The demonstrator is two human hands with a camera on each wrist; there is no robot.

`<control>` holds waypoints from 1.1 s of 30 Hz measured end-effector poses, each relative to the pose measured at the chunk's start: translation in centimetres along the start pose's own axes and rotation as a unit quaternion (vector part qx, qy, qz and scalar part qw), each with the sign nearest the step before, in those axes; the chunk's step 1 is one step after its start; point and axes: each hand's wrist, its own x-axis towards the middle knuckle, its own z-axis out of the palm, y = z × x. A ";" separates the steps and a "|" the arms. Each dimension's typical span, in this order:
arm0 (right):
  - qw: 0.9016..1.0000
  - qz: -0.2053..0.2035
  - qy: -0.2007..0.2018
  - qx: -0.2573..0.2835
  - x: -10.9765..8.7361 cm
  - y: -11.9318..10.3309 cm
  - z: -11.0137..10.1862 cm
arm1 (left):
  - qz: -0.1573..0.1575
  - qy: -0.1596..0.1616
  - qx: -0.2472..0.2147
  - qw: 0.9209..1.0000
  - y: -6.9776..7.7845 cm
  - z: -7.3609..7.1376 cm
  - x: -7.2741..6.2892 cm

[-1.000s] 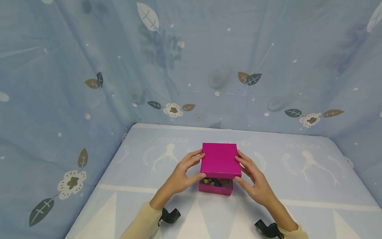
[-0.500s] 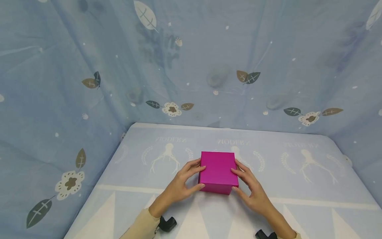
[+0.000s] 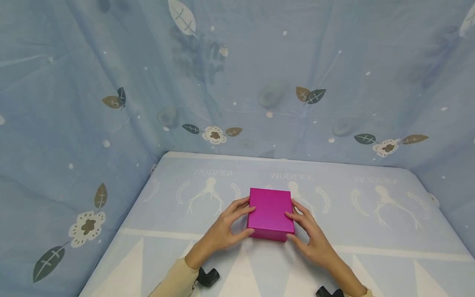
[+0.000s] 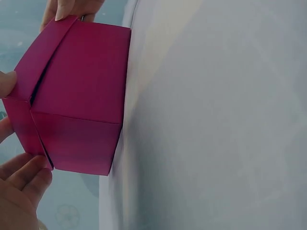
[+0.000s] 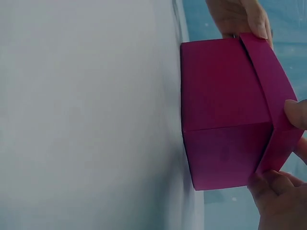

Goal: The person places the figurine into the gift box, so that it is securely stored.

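A magenta box (image 4: pixel 84 76) stands on the table, with a matching square lid (image 3: pixel 271 209) over its top. My left hand (image 3: pixel 225 228) holds the lid's left side, thumb near the front corner and fingers along the side. Opposite it, my right hand (image 3: pixel 314 240) grips the right side in the same way. In the right wrist view the lid's rim (image 5: pixel 273 91) overlaps only the upper part of the box walls, and a thin dark gap shows along its edge. Whatever lies inside the box is hidden.
The table (image 3: pixel 178 222) wears a pale blue cloth printed with deer heads and white triangles. Behind it and at the sides hangs a blue curtain (image 3: pixel 237 82) with leaves and flowers. Black wrist-worn devices (image 3: pixel 208 277) sit at both cuffs.
Both hands have lowered the lid onto the box, covering the small colourful items seen inside a second ago. Over the last half second the lid has shifted only slightly.
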 end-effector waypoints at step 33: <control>0.997 0.069 -0.034 -0.022 -0.2 0.9 0.1 | -0.034 -0.022 -0.001 0.999 -0.9 0.2 -0.4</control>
